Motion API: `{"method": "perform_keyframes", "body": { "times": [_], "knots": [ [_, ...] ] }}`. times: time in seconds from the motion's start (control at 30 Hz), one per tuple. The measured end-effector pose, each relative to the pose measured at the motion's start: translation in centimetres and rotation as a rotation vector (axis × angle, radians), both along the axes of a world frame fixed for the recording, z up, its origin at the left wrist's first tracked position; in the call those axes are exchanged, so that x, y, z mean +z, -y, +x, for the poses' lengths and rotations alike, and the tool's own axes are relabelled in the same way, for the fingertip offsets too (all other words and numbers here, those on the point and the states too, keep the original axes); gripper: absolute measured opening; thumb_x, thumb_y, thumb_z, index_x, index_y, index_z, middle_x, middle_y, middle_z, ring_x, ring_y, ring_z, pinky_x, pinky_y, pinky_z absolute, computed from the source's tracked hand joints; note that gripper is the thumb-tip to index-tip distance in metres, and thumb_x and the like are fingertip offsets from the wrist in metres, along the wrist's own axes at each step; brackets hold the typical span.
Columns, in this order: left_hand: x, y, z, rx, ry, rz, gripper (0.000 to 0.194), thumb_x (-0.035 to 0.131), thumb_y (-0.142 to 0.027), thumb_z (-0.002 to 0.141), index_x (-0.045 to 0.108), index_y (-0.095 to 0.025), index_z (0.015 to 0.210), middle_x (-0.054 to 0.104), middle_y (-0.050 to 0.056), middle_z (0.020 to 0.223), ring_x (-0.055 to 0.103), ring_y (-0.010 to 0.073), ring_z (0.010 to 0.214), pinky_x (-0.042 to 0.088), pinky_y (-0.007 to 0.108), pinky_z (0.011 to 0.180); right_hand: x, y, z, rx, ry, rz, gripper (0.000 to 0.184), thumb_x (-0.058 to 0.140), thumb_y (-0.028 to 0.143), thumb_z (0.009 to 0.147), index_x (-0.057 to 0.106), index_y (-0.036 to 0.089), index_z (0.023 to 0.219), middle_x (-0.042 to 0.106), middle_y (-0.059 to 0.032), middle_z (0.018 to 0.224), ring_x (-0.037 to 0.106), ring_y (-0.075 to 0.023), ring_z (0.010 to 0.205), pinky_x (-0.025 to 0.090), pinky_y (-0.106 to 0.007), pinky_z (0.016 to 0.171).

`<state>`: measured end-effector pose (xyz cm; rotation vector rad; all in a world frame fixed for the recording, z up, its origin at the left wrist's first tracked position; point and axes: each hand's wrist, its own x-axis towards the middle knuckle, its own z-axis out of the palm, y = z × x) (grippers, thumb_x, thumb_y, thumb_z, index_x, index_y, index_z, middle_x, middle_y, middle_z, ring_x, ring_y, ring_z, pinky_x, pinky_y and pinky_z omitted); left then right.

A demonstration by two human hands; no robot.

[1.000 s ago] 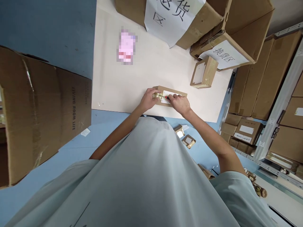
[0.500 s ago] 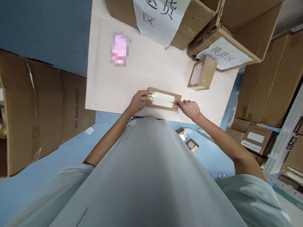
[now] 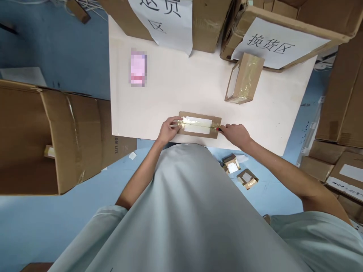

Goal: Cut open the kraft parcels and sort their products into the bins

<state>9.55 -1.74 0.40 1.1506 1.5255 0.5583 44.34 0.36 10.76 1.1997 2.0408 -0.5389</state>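
A small flat cardboard box (image 3: pixel 199 124) lies at the table's near edge, with clear tape and a white label (image 3: pixel 195 129) on its top. A thin line runs lengthwise across the label. My left hand (image 3: pixel 169 129) grips the box's left end, thumb and fingers closed around it. At the right end, my right hand (image 3: pixel 236 135) is closed around a small red-and-black box cutter (image 3: pixel 219 129). Its tip is at the taped end of the box; the blade is too small to make out.
A taped carton (image 3: pixel 246 81) stands at the table's right. Large boxes with paper signs, one a right-hand open box (image 3: pixel 286 45), line the back. A blurred pink item (image 3: pixel 138 68) lies at left. A big open carton (image 3: pixel 90 136) stands left of the table; small boxes (image 3: pixel 248 178) lie on the floor.
The view has shifted, showing more of the big left carton's inside. Both hands stay at the ends of the box, the right still holding the box cutter at the right end.
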Motion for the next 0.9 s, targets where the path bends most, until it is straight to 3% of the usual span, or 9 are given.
{"method": "perform_keyframes", "body": {
  "times": [0.13,0.23,0.33,0.43,0.53,0.9],
  "knots": [
    [0.5,0.1,1.1,-0.019,-0.136,0.049,0.031,0.071,-0.032,0.093,0.078,-0.027,0.123,0.068,0.013,0.157,0.069,0.0354,0.143,0.063,0.057,0.118,-0.1,0.0,0.3,-0.001,-0.037,-0.011,0.043,0.034,0.029,0.123,0.069,0.016,0.145,0.083,-0.0224,0.123,0.082,-0.032,0.106,0.044,-0.037,0.079],
    [1.4,-0.2,3.2,-0.074,-0.359,0.249,0.035,0.074,-0.045,0.1,0.077,-0.029,0.13,0.048,0.013,0.178,0.037,0.0423,0.173,0.043,0.067,0.135,0.5,-0.5,-0.2,-0.002,-0.058,-0.044,0.039,0.04,0.014,0.117,0.072,0.014,0.14,0.083,-0.0218,0.122,0.082,-0.0314,0.108,0.044,-0.036,0.08],
    [1.7,-0.8,6.2,-0.233,-0.388,0.378,0.059,0.071,-0.061,0.104,0.067,-0.031,0.155,0.037,0.011,0.188,0.013,0.0426,0.181,0.021,0.073,0.142,1.3,-1.1,-0.7,-0.014,-0.095,-0.071,0.038,0.043,0.011,0.116,0.077,0.015,0.132,0.084,-0.0212,0.12,0.081,-0.0322,0.112,0.045,-0.036,0.082],
    [1.2,-1.3,8.2,-0.364,-0.337,0.377,0.075,0.066,-0.071,0.103,0.059,-0.031,0.166,0.037,0.012,0.188,0.013,0.0427,0.181,0.009,0.072,0.145,1.9,-1.6,-1.0,-0.021,-0.136,-0.08,0.037,0.044,0.012,0.116,0.078,0.015,0.13,0.085,-0.0212,0.118,0.081,-0.0332,0.116,0.046,-0.036,0.083],
    [0.4,-1.6,8.5,-0.379,-0.344,0.376,0.079,0.063,-0.074,0.104,0.058,-0.03,0.169,0.036,0.011,0.189,0.012,0.0414,0.182,0.003,0.069,0.146,2.0,-1.8,-0.9,-0.044,-0.14,-0.091,0.039,0.043,0.008,0.114,0.078,0.014,0.131,0.085,-0.0211,0.119,0.081,-0.0326,0.114,0.046,-0.036,0.082],
    [0.3,-1.4,8.3,-0.335,-0.329,0.321,0.081,0.065,-0.075,0.101,0.057,-0.032,0.169,0.038,0.008,0.188,0.011,0.0409,0.182,0.006,0.067,0.146,1.9,-0.6,2.1,-0.035,-0.025,-0.132,0.032,0.045,0.014,0.116,0.071,0.017,0.135,0.084,-0.0208,0.117,0.081,-0.0317,0.101,0.041,-0.036,0.075]
  ]
}}
